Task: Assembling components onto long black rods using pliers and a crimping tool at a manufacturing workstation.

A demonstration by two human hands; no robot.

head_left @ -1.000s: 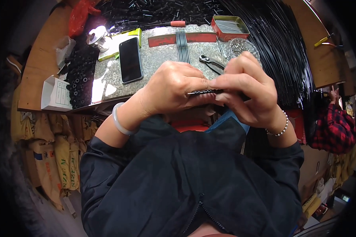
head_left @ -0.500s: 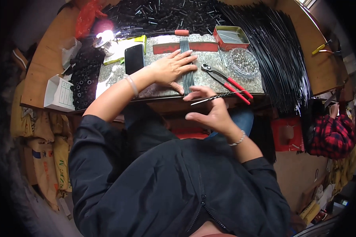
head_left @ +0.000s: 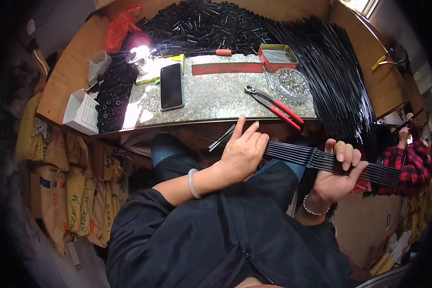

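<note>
Gripping thin rods (head_left: 289, 152), the right hand (head_left: 333, 184) hides some; whether the left hand (head_left: 242, 154) grips is unclear.

The person's left hand (head_left: 245, 152) and right hand (head_left: 333, 182) hold a row of thin dark sticks (head_left: 293, 152) just off the near edge of the desk (head_left: 63, 91), where red-handled pliers (head_left: 286, 110) lie.

The held rods (head_left: 290, 152) look like shiny metal, the phone (head_left: 172, 87) glossy, the jacket (head_left: 201, 240) smooth cloth.

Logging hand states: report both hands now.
Left hand: closed, holding the row of thin dark rods.
Right hand: closed, fingers curled over the same rods.
</note>
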